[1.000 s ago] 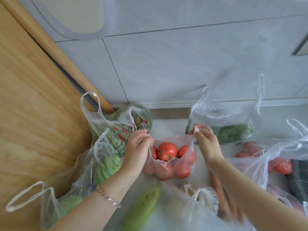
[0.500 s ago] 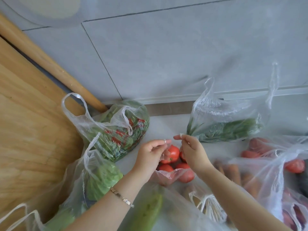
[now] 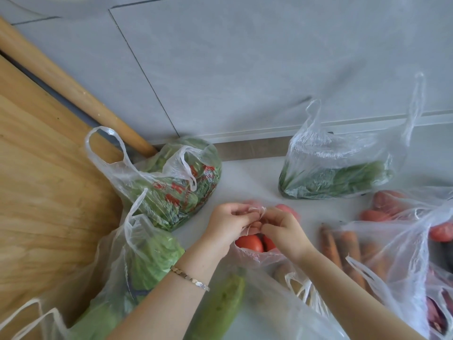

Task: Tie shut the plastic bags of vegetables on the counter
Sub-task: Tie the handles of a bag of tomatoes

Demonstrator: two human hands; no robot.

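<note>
Pinching bag handles (image 3: pixel 257 210) between curled fingers (image 3: pixel 238 209) of left hand (image 3: pixel 229 223) and right hand (image 3: pixel 282 229); best pulling evenly, snug over tomatoes (image 3: pixel 250 242) beneath.

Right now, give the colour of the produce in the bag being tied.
Red tomatoes in the bag; head view.

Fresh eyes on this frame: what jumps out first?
Dead centre, the left grip and right grip pinch the handles of the tomato bag together above red tomatoes. An untied greens bag stands back right, and carrots lie to the right.
</note>
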